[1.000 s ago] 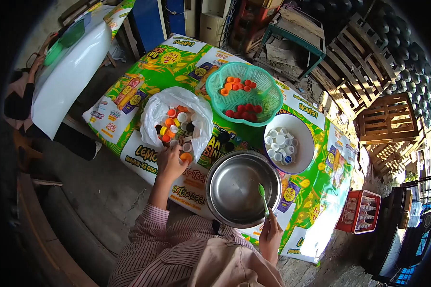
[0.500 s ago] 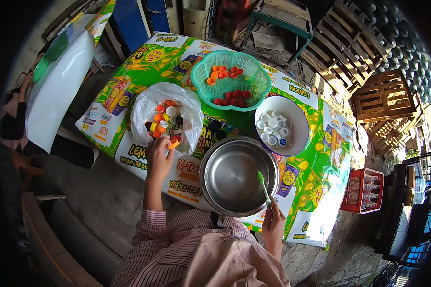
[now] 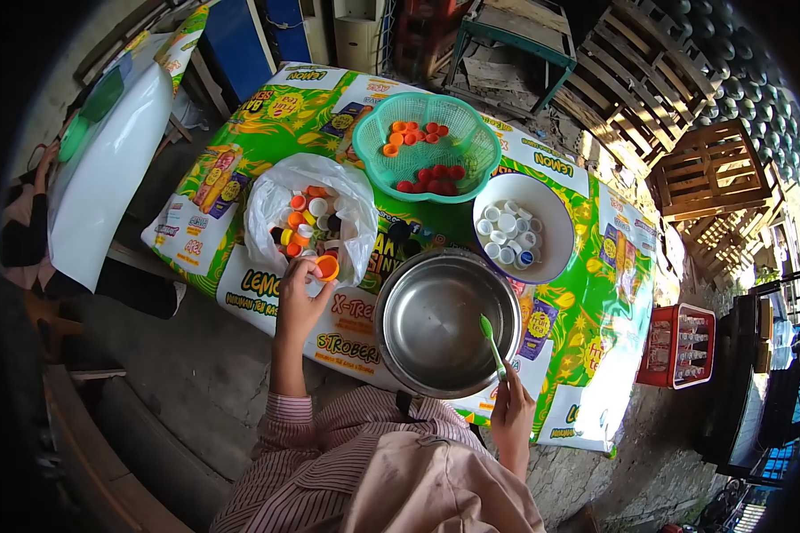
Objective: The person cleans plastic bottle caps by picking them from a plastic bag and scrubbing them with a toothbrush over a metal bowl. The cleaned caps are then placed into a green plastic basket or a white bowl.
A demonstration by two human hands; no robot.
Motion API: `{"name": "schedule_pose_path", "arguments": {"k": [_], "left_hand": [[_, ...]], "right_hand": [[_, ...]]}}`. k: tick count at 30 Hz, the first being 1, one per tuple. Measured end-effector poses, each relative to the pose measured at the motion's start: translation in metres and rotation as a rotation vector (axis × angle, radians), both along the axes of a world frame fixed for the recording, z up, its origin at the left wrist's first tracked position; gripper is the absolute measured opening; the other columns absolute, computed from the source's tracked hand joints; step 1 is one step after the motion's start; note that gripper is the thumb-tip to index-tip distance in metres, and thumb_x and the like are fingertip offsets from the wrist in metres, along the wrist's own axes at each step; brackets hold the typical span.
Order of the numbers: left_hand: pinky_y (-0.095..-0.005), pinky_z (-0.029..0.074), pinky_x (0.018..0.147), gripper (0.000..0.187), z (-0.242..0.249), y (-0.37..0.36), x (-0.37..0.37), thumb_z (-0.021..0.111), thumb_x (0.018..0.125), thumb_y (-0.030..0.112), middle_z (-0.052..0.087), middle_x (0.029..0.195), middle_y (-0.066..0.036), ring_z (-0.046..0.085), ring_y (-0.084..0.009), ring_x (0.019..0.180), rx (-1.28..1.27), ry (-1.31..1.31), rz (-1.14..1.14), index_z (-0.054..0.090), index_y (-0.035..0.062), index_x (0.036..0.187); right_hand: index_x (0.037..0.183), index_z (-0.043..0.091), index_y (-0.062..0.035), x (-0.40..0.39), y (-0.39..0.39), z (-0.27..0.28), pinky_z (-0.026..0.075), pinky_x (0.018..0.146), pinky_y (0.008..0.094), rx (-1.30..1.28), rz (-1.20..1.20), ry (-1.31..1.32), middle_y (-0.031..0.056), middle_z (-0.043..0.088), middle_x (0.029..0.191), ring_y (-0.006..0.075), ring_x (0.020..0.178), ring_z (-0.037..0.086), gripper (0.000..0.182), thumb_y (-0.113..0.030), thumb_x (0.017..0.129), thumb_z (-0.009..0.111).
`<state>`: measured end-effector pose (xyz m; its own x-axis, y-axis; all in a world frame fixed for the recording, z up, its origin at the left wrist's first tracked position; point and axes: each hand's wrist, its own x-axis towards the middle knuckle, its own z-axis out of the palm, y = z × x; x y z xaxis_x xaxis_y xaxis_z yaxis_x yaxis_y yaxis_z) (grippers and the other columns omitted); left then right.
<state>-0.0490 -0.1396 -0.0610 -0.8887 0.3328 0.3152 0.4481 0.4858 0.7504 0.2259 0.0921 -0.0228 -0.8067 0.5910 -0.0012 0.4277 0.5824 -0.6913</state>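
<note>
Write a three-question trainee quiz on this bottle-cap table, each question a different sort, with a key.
1. True or false: the steel bowl holds bottle caps.
2. Which container holds the white caps? A) green basket B) white bowl C) plastic bag
3. Fill in: the left hand holds an ______ cap at the bag's mouth.

Key
1. False: it looks empty; only the green tool in the right hand reaches over its rim.
2. B. The basket has orange and red caps, the bag mixed colours.
3. Orange.
</note>
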Motion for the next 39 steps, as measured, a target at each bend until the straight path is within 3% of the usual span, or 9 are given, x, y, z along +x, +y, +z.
{"name": "schedule_pose_path", "arguments": {"k": [9, 12, 16, 20, 23, 26, 28, 30, 39], "left_hand": [[-0.0338, 0.047, 0.075, 0.042, 0.003, 0.010, 0.000, 0.073, 0.063, -0.002, 0.056, 0.096, -0.010, 0.058, -0.0259, 0.084, 0.003, 0.022, -0.029, 0.052, 0.0032, 0.099], [-0.0317, 0.048, 0.078, 0.041, 0.005, 0.016, 0.002, 0.074, 0.064, -0.003, 0.056, 0.096, -0.008, 0.058, -0.0215, 0.086, 0.131, -0.080, -0.064, 0.051, 0.0032, 0.098], [-0.0289, 0.047, 0.082, 0.042, 0.025, 0.032, 0.019, 0.076, 0.063, -0.003, 0.054, 0.097, -0.007, 0.057, -0.0159, 0.091, 0.356, -0.195, -0.179, 0.051, 0.0032, 0.097], [-0.0322, 0.045, 0.086, 0.042, 0.046, 0.065, 0.049, 0.079, 0.062, 0.001, 0.058, 0.099, -0.009, 0.058, -0.0202, 0.094, 0.374, -0.149, -0.430, 0.052, 0.0040, 0.095], [-0.0328, 0.042, 0.090, 0.040, 0.040, 0.090, 0.073, 0.078, 0.063, 0.001, 0.058, 0.104, -0.010, 0.056, -0.0218, 0.101, 0.387, -0.178, -0.537, 0.054, 0.0061, 0.094], [-0.0344, 0.043, 0.089, 0.036, 0.032, 0.100, 0.082, 0.077, 0.064, 0.003, 0.060, 0.104, -0.011, 0.057, -0.0250, 0.101, 0.359, -0.133, -0.548, 0.056, 0.0066, 0.094], [-0.0358, 0.043, 0.089, 0.036, 0.039, 0.101, 0.084, 0.076, 0.065, 0.005, 0.061, 0.103, -0.009, 0.057, -0.0260, 0.100, 0.240, 0.025, -0.554, 0.058, 0.0069, 0.096], [-0.0366, 0.042, 0.089, 0.035, 0.048, 0.102, 0.084, 0.075, 0.067, 0.009, 0.062, 0.104, -0.008, 0.057, -0.0271, 0.100, 0.209, 0.063, -0.573, 0.059, 0.0069, 0.099], [-0.0363, 0.040, 0.083, 0.025, 0.060, 0.097, 0.082, 0.073, 0.069, 0.020, 0.053, 0.094, -0.004, 0.052, -0.0220, 0.091, 0.012, 0.103, -0.549, 0.064, 0.0116, 0.091]], "right_hand": [[0.124, 0.052, -0.0059, -0.004, 0.001, 0.003, 0.047, 0.063, 0.0391, 0.011, 0.023, 0.003, 0.0201, 0.063, 0.081, 0.0351, 0.070, 0.061, 0.039, -0.001, 0.085, 0.049], [0.118, 0.054, -0.0019, -0.016, -0.001, 0.008, 0.043, 0.056, 0.0326, -0.140, -0.035, 0.079, 0.0163, 0.060, 0.069, 0.0259, 0.059, 0.058, 0.032, -0.005, 0.087, 0.052], [0.093, 0.055, 0.0006, -0.041, -0.007, 0.010, 0.029, 0.048, 0.0231, -0.538, -0.112, 0.232, 0.0002, 0.051, 0.064, 0.0042, 0.055, 0.037, 0.017, -0.015, 0.088, 0.059], [0.109, 0.050, -0.0027, -0.075, -0.019, 0.028, 0.027, 0.043, 0.0190, -1.049, -0.018, 0.351, -0.0026, 0.051, 0.069, 0.0025, 0.048, 0.033, 0.023, -0.021, 0.094, 0.051], [0.122, 0.045, -0.0094, -0.088, -0.018, 0.027, 0.019, 0.039, 0.0185, -1.271, 0.032, 0.269, -0.0065, 0.037, 0.061, 0.0013, 0.044, 0.030, 0.033, -0.029, 0.096, 0.046], [0.122, 0.045, -0.0099, -0.084, -0.015, 0.019, 0.019, 0.039, 0.0181, -1.422, 0.011, 0.282, -0.0074, 0.033, 0.060, 0.0010, 0.044, 0.030, 0.033, -0.030, 0.096, 0.047], [0.122, 0.045, -0.0107, -0.081, -0.014, 0.017, 0.020, 0.039, 0.0180, -1.441, -0.019, 0.303, -0.0072, 0.036, 0.062, 0.0011, 0.044, 0.030, 0.032, -0.029, 0.095, 0.048], [0.129, 0.039, -0.0090, -0.077, -0.014, 0.012, 0.025, 0.038, 0.0183, -1.449, -0.101, 0.364, -0.0001, 0.052, 0.081, 0.0042, 0.042, 0.031, 0.035, -0.023, 0.097, 0.043], [0.123, 0.043, -0.0105, -0.072, -0.011, 0.010, 0.023, 0.038, 0.0173, -1.490, -0.029, 0.348, -0.0026, 0.048, 0.073, 0.0020, 0.042, 0.030, 0.030, -0.021, 0.095, 0.048]]}}
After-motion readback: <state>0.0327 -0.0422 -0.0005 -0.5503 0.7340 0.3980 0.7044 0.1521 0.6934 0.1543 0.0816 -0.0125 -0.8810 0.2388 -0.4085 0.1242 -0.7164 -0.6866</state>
